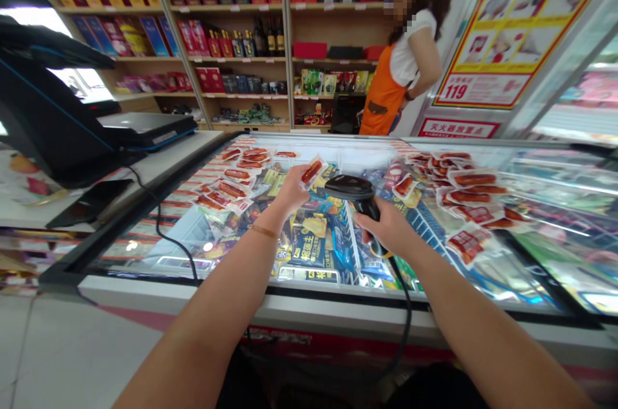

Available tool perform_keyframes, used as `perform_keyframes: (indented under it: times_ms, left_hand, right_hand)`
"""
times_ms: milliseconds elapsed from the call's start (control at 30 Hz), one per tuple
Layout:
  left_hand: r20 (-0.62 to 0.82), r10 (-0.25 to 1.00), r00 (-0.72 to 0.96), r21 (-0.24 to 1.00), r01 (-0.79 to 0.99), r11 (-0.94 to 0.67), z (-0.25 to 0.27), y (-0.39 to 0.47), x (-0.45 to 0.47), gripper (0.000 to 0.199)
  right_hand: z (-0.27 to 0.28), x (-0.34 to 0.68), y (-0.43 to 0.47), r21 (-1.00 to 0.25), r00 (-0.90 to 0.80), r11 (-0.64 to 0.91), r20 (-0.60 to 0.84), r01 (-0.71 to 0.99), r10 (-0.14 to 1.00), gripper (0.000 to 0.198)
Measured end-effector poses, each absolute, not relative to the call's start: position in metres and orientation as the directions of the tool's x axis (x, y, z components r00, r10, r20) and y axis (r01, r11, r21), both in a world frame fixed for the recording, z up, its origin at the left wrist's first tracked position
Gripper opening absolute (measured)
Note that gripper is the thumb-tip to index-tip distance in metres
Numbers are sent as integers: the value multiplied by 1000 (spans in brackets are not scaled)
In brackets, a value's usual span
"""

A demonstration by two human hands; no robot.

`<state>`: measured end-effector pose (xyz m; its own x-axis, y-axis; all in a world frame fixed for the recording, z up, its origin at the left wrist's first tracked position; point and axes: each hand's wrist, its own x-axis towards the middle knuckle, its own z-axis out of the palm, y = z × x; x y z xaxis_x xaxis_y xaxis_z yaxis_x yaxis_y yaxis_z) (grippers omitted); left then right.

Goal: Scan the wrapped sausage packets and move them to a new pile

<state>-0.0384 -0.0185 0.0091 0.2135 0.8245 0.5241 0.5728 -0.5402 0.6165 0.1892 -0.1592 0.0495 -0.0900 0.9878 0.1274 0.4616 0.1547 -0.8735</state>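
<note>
as held — scanner (355,193) head leftward toward tilted sausage packet (311,172)

Two bare forearms in view, no sleeves reaching the wrists or elbows. Left hand (290,190) with a thin gold-toned bracelet (263,230) around the wrist, sitting snug. Right hand (389,228) plain: no ring, watch or band visible. No gloves on either hand. Nails too small to tell. Dark clothing at the bottom edge, between the arms, blurred, cut and fabric not readable. Nothing more of the body in frame.
</note>
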Motion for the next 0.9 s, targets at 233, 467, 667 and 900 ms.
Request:
perform_keyframes:
  times_ms: [233,467,667,900]
  left_hand:
    - [554,789,266,555,588,-588,10,-20,-38,72]
    - [580,760,292,520,586,-622,8,-20,-38,71]
    - [547,787,285,553,583,-595,10,-22,-38,72]
    - [473,846,246,677,514,-528,3,-23,-22,72]
  right_hand:
    - [51,189,-159,-850,-125,179,134,495,983,17]
    - [51,190,-159,-844,-152,176,114,507,982,19]
    - [54,190,-161,-837,-150,173,110,519,983,18]
    - [55,190,-158,-876,-67,149,133,458,989,16]
